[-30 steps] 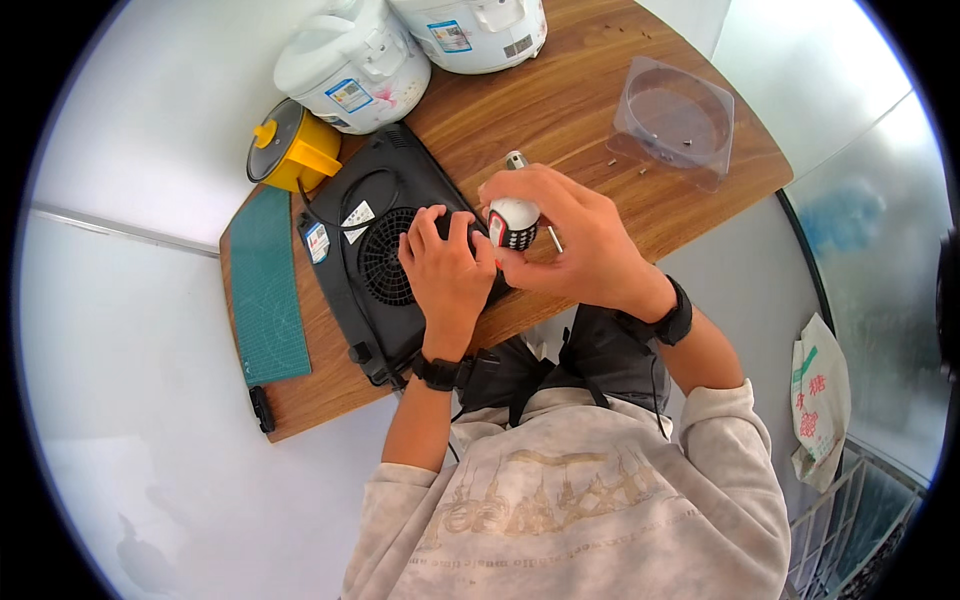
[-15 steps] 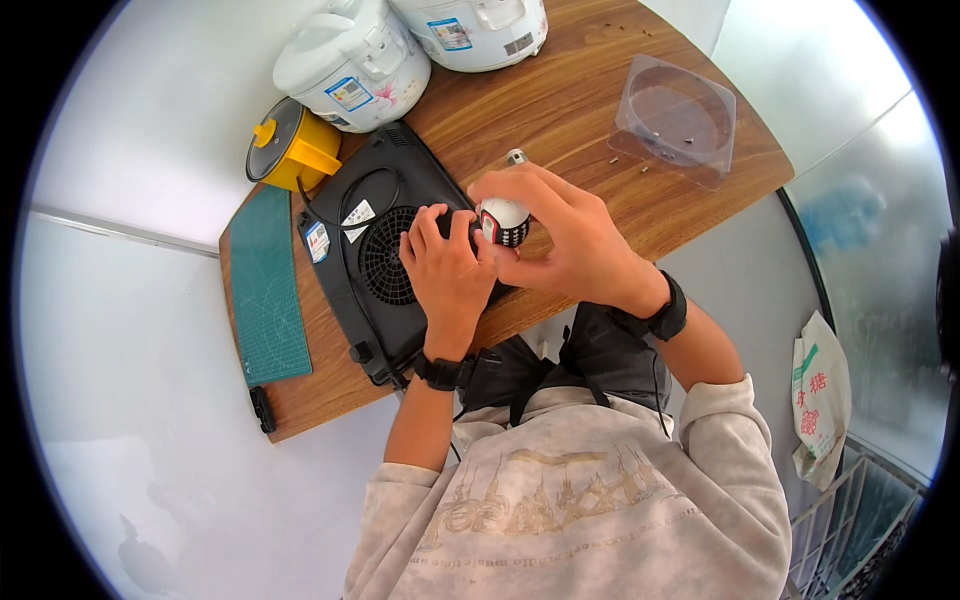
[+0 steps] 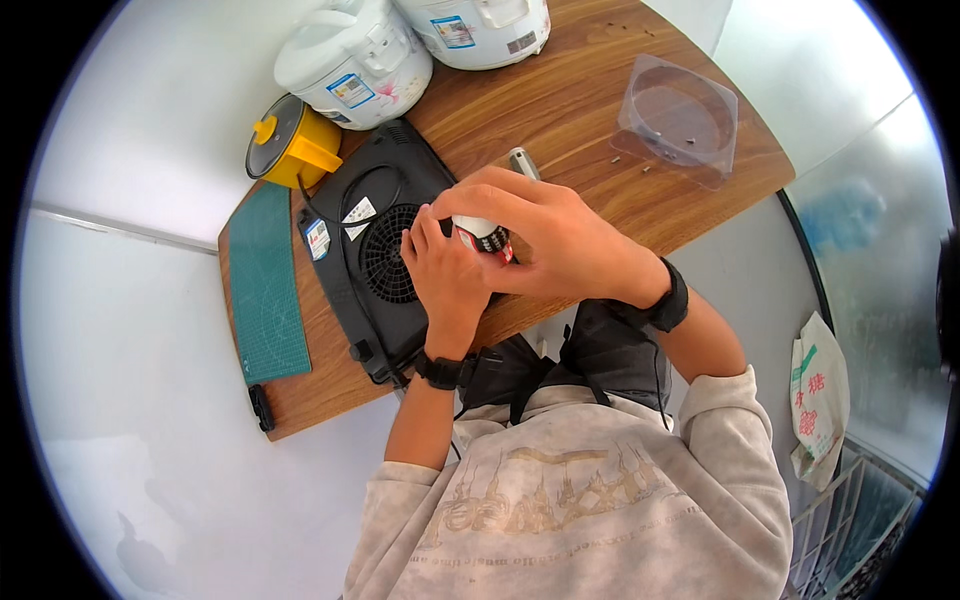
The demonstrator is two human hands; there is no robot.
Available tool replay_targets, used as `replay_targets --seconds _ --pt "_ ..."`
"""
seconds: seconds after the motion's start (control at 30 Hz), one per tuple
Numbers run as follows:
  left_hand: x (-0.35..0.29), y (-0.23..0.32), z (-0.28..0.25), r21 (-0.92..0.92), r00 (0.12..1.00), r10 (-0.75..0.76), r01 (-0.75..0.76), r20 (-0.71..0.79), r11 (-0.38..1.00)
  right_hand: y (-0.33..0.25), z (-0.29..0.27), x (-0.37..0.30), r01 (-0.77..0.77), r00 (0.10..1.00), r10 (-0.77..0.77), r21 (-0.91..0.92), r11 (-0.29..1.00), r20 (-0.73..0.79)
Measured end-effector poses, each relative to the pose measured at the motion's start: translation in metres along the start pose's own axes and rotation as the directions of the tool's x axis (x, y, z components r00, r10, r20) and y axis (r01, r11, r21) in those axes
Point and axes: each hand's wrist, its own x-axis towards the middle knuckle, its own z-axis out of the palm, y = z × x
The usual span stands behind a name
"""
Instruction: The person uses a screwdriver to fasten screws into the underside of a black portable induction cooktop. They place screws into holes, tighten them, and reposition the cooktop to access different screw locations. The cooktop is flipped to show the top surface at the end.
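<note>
1. Leftward since half a second ago: my right hand (image 3: 570, 240) has carried the rounded white, black and red tool (image 3: 480, 230) closer to the fingers of my left hand (image 3: 447, 275).
2. Right thumb and fingers are wrapped around that tool, above the right edge of a flat black plastic appliance with a round grille (image 3: 385, 262).
3. Left hand rests on the appliance, fingers bent; whether it pinches anything, I cannot tell.
4. Just beyond my right hand, a silver cylinder (image 3: 522, 163) lies on the brown wooden table (image 3: 580, 90).
</note>
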Motion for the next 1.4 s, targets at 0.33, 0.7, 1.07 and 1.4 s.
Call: replay_targets --seconds 0.33,0.7,1.07,1.4 --pt "0.001 0.006 -0.001 -0.254 0.991 -0.118 0.099 -0.060 0.962 -0.001 -0.017 0.004 0.004 0.996 -0.016 0.132 0.991 0.091" --pt "-0.002 0.004 -0.002 -0.491 0.976 -0.148 0.052 -0.159 0.870 -0.011 -0.014 0.009 0.070 0.997 -0.056 -0.271 0.960 0.057" --pt "0.005 0.041 -0.095 -0.969 0.984 -0.094 0.167 0.152 0.181 -0.029 0.002 0.016 -0.087 0.996 0.083 -0.702 0.707 -0.040" --pt "0.004 0.002 -0.079 -0.905 0.906 0.029 0.424 0.423 -0.038 -0.026 -0.016 0.003 -0.009 0.993 0.030 -0.174 0.985 0.113"
